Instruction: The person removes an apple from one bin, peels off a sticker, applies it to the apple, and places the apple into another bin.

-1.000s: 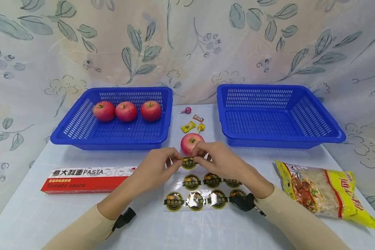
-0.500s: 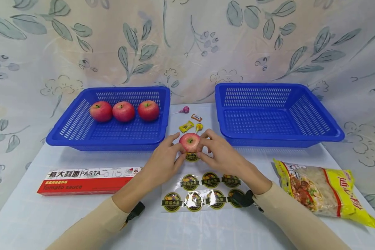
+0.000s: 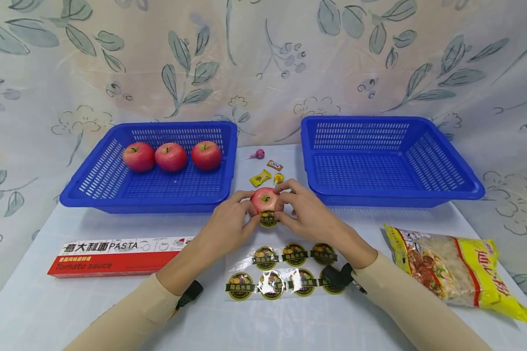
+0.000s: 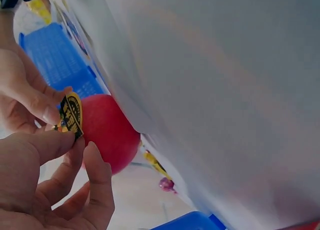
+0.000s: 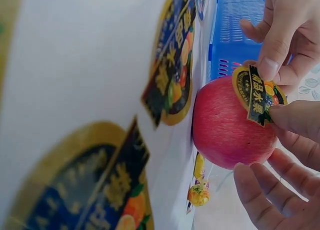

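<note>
While three apples [image 3: 171, 156] wait unlabelled, as far as I can see, in the left basket [image 3: 114, 192], I am only on the first one, so most of the work looks ahead of me. Near the table's left edge lies the pasta box [image 3: 118, 256], untouched. My left hand [image 3: 228, 226] pinches one edge of the sticker [image 3: 269, 219] between thumb and forefinger, fingers curled. That sticker touches the near side of the apple [image 3: 265, 199], which sits on the table between the two baskets; the right wrist view shows it partly on the skin, its outer edge lifted. My right hand [image 3: 309, 217] pinches the other edge, and its free fingers curve beside the fruit. Below lies the sticker sheet [image 3: 285, 270] with seven labels left. The right basket [image 3: 391, 192] holds nothing. A noodle packet [image 3: 456, 268] lies far right.
</note>
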`<state>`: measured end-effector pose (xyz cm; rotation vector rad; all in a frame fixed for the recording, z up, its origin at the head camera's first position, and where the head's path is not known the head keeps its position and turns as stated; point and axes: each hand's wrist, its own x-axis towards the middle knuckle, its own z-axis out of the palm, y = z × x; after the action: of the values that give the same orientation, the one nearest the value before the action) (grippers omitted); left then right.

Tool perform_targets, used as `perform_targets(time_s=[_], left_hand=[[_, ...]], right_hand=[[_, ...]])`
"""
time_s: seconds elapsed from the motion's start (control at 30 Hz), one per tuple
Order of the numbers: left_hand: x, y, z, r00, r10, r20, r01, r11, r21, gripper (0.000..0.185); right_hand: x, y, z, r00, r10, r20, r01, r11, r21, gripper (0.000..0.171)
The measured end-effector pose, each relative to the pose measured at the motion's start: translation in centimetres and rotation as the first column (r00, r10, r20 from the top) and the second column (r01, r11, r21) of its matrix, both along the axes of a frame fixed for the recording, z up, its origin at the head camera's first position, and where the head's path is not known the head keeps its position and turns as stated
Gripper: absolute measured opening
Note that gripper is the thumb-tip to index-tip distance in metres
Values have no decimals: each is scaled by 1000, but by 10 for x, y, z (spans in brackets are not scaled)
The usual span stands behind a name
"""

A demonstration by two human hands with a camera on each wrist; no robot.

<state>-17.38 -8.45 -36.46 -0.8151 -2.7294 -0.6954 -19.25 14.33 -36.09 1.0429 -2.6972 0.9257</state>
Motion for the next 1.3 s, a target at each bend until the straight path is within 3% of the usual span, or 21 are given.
perform_targets(time_s=[0.5,0.73,0.8,0.93,1.03,1.17,1.3], left_hand=[[-4,3,-1,999,2,-45,1,998,58,20],[-4,5,-1,999,11,-40,-8,997,74,21],[-3,5,-1,1000,13,-23,-11,998,57,24],[-3,6,-4,1000,5,1,-5,1000,-22,31],[-3,8,-5,1000,-13,-22,11,997,-70,33],[-5,8,-3,998,-31,-49,27,996,-88,34],[-9,7,1,998,-51,-25,48,994,-98,35]], right_hand=[[-7,-4,-1,996,-29,-87,26,999,-34,12],[-9,-3,-2,998,6,-65,-8,999,-40,12],[-8,-1,-3,999,18,-35,-20,999,-43,18],[-8,1,-6,999,52,11,-53,998,22,51],[-9,1,-8,998,63,11,-64,995,81,68],[-13,0,-7,999,52,3,-52,994,92,68],[-17,0,-4,998,63,4,-63,994,95,69]])
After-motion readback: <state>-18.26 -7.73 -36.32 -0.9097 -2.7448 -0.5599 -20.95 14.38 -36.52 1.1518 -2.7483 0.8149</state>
